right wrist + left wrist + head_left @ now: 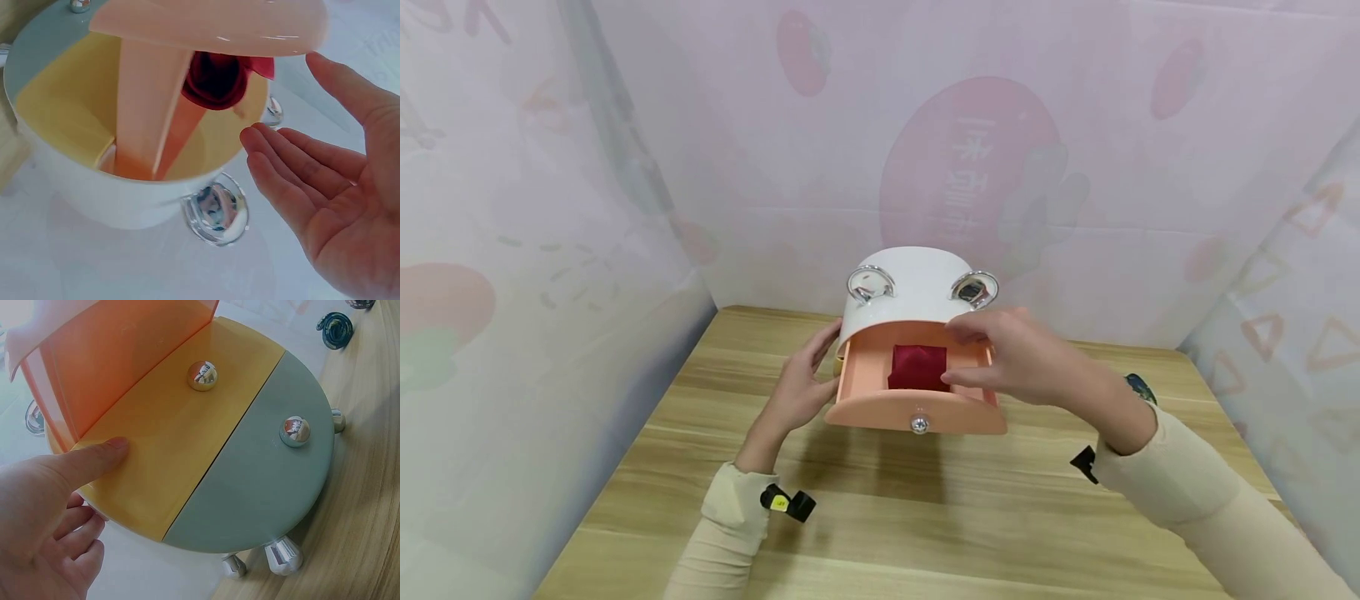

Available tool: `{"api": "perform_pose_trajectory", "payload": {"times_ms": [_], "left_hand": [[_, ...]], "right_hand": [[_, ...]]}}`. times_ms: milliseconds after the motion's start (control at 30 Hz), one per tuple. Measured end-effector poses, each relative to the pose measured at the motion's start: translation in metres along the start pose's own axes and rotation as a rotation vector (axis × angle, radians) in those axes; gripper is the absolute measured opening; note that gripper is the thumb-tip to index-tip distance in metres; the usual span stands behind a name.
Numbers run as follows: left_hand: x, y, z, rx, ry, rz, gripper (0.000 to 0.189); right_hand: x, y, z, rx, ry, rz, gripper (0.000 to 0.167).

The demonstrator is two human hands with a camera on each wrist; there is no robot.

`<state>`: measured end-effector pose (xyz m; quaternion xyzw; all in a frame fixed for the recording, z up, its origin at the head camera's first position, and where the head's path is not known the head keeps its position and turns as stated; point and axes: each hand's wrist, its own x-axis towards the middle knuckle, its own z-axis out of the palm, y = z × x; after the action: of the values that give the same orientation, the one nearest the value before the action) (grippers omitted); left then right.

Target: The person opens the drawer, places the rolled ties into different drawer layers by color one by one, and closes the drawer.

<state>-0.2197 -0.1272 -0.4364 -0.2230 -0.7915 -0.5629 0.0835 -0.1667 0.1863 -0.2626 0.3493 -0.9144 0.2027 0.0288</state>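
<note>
A small round-fronted drawer box (917, 283), white on top with two chrome rings, stands on the table. Its orange drawer (917, 412) is pulled out, and a roll of dark red cloth (919, 367) lies inside. My left hand (801, 387) holds the box at its left side; in the left wrist view its thumb rests on the yellow drawer front (169, 437) with the fingers round the edge. My right hand (1022, 354) hovers over the orange drawer's right side, fingers and thumb spread beside the red roll, gripping nothing.
Below the yellow front is a green drawer front (256, 475) with a round chrome knob. A dark green roll of cloth (335, 330) lies on the wooden table (880, 533). Printed fabric walls (760, 167) enclose the back and sides.
</note>
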Motion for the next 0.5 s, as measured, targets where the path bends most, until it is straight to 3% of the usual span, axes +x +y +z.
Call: {"api": "perform_pose_trajectory", "payload": {"times_ms": [233, 500], "left_hand": [[0.0, 0.001, 0.0, 0.005, -0.003, 0.001, 0.083], [0.001, 0.002, 0.001, 0.007, -0.007, 0.008, 0.083]], "right_hand": [[-0.018, -0.012, -0.01, -0.043, 0.089, -0.043, 0.033], [-0.038, -0.025, -0.006, -0.007, 0.195, -0.093, 0.019]]}}
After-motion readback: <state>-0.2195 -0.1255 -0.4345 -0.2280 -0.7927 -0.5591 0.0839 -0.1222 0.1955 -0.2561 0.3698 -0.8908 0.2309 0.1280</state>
